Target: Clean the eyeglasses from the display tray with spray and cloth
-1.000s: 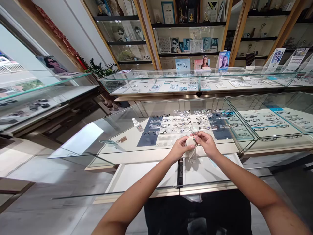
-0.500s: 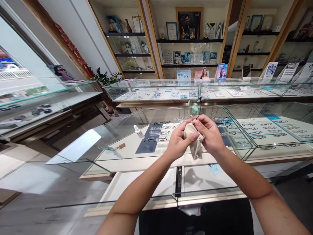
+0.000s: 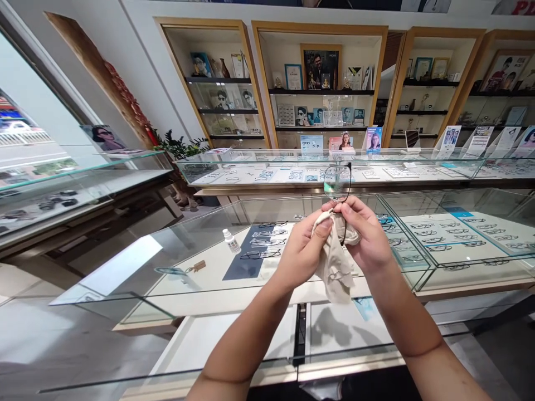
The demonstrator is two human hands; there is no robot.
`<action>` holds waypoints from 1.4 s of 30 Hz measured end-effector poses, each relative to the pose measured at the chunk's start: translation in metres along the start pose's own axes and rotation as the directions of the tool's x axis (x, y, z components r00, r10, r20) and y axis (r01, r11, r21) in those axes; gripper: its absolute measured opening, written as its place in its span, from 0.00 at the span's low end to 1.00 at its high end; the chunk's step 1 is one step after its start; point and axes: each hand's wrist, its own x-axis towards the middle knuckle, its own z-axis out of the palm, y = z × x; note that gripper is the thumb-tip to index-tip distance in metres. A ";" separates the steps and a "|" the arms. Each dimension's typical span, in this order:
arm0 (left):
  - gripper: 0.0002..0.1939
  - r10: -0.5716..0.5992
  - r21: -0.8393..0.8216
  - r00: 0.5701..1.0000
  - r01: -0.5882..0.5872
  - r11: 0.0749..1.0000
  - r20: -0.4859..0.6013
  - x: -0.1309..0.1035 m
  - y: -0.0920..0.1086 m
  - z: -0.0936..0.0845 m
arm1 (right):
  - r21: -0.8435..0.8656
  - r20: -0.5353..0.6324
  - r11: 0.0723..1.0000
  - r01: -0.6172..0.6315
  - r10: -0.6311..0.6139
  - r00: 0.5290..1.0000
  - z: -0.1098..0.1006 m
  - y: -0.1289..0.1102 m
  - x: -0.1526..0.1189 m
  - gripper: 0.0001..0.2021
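Your left hand (image 3: 301,250) is closed on a pale cloth (image 3: 337,273), thumb pressed over it; your right hand (image 3: 371,236) pinches the eyeglasses (image 3: 337,181) between thumb and fingers. One lens stands just above both your hands; the cloth hangs between and below them. A white bottle (image 3: 230,241) stands on the surface (image 3: 215,282), beyond and left of your left hand.

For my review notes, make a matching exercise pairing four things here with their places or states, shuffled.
1. Thin dark-rimmed eyeglasses
2. Soft beige cloth
3. Small white plastic bottle
4. Green leafy plant

A. Upright, beside the flat dark blue panel
B. By the rear glass showcase's left end
C. Held, jutting above left hand and right hand
D. Bunched between the hands, lower end hanging

Pairs: 1-C; 2-D; 3-A; 4-B
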 end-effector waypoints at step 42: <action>0.30 -0.065 -0.001 0.997 0.065 0.998 -0.037 -0.005 -0.006 0.003 | -0.185 0.002 0.981 0.055 -0.055 0.998 -0.017 -0.002 -0.016 0.16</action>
